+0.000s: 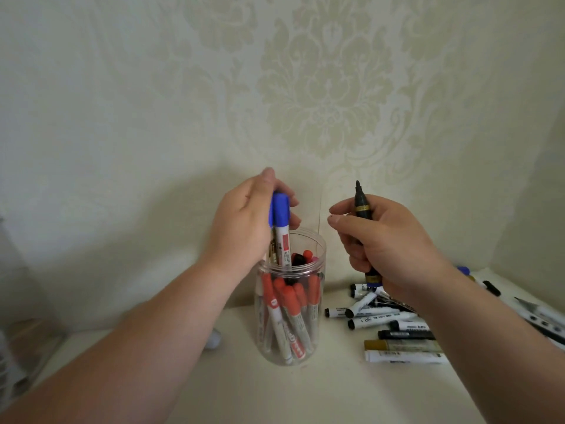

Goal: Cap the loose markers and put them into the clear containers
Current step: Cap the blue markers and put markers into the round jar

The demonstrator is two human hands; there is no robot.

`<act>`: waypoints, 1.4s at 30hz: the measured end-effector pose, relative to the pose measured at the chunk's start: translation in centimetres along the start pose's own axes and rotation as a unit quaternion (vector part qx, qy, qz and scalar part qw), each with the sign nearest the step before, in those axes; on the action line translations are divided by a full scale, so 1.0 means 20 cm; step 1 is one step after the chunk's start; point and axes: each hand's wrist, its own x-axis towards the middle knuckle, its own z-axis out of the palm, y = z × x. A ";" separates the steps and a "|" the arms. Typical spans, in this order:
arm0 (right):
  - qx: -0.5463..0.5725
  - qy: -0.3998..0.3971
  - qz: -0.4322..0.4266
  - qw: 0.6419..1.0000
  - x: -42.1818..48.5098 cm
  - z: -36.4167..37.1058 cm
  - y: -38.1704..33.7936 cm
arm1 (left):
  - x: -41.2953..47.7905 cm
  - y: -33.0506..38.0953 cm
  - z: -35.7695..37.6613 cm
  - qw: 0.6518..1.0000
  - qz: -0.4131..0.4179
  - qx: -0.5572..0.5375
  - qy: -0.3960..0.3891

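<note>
Over the clear jar (290, 301), the left hand (244, 221) pinches a capped blue marker (280, 228) by its top, while the right hand (388, 240) grips 1 uncapped black marker (362, 209) mid-barrel—light, stiff, likely slick plastic.

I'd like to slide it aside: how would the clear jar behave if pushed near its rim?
The clear jar is taller than wide, so a rim push may tip it; pushed low, it likely slides. The red-capped markers filling it probably add steadying weight. Its smooth wall looks slippery.
</note>
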 end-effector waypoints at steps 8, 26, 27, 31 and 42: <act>0.000 0.002 0.008 1.000 -0.01 -0.02 0.02 | -0.01 -0.01 -0.05 1.000 -0.006 -0.006 -0.011; 0.011 0.075 -0.042 0.996 0.12 0.17 -0.02 | -0.07 -0.05 -0.07 0.975 0.065 0.106 -0.182; 0.008 0.071 -0.042 0.997 0.12 0.17 -0.02 | -0.07 -0.06 -0.07 0.974 0.073 0.112 -0.182; -0.030 0.032 -0.038 0.998 0.12 0.17 -0.05 | -0.08 -0.07 -0.08 0.979 0.090 0.112 -0.141; -0.013 0.064 0.012 0.998 0.07 0.04 -0.01 | -0.14 -0.12 -0.10 0.942 0.123 0.270 -0.158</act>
